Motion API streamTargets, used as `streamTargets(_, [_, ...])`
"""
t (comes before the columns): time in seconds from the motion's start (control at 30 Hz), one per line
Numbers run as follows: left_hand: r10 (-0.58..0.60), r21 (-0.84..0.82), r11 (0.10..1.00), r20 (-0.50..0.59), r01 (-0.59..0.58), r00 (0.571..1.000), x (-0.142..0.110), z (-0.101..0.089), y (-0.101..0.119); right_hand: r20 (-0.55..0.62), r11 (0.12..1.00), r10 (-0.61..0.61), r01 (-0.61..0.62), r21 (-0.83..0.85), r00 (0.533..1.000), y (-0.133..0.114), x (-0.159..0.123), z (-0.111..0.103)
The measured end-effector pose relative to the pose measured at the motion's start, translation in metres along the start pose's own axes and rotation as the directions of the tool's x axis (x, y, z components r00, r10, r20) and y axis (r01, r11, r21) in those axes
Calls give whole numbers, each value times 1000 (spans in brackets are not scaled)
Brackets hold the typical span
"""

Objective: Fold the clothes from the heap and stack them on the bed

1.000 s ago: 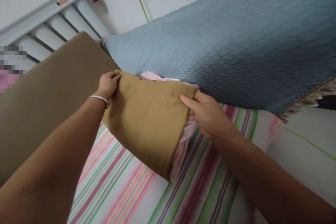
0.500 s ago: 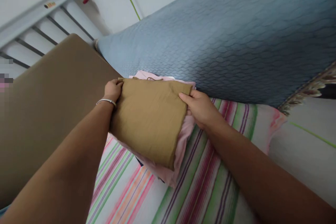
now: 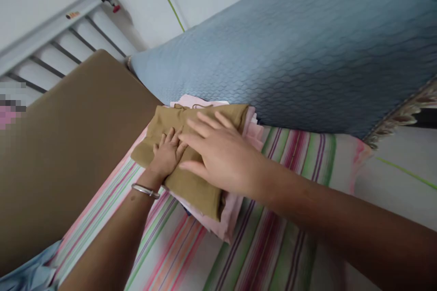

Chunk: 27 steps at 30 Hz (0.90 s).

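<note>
Left hand (image 3: 168, 157): fingers spread, laid over the folded tan cloth (image 3: 201, 198), gripping nothing visible. Right hand (image 3: 221, 157): also wide, fingers fanned, thumb out, over the same cloth; can't tell from this angle whether its palm is touching or just above. Tan cloth sits on top of pink cloth (image 3: 235, 209), which sticks out at the far edge, right side and near corner; all of it lies on the striped cloth (image 3: 180, 254), close to the blue quilted surface (image 3: 307, 54). My read: flat layers give a level base, and spread fingers load a wide patch, so the fabric should press smooth rather than bunch. Left hand probably steadies its side; folds by its fingers suggest slack there. Relative position: tan cloth is directly under the left hand and beneath the right, extending past both toward the far edge, with a near corner below the right palm.
</note>
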State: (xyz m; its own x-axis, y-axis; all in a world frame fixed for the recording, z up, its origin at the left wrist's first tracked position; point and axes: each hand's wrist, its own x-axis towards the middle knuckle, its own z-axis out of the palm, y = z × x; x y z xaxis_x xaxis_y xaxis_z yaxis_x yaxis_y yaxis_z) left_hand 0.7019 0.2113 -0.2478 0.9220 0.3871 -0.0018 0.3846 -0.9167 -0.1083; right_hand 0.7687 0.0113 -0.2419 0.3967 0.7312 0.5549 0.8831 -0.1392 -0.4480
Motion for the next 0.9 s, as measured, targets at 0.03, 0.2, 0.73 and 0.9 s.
streamTargets(0.03, [-26, -22, 999, 26, 26, 999, 0, 4, 0, 93, 999, 35, -33, -27, 995, 3, 0, 12])
streamTargets(0.2, [-94, -171, 980, 46, 101, 995, -3, 17, 4, 219, 986, 133, -105, -132, 967, 26, -20, 59])
streamTargets(0.73, [-251, -179, 963, -307, 203, 918, -191, -4, -9, 417, 943, 268, -149, -298, 869, 5, -11, 49])
streamTargets(0.9, [-621, 48, 774, -142, 632, 771, -362, 48, -36, 495, 947, 296, -185, -261, 817, -8, 4, 18])
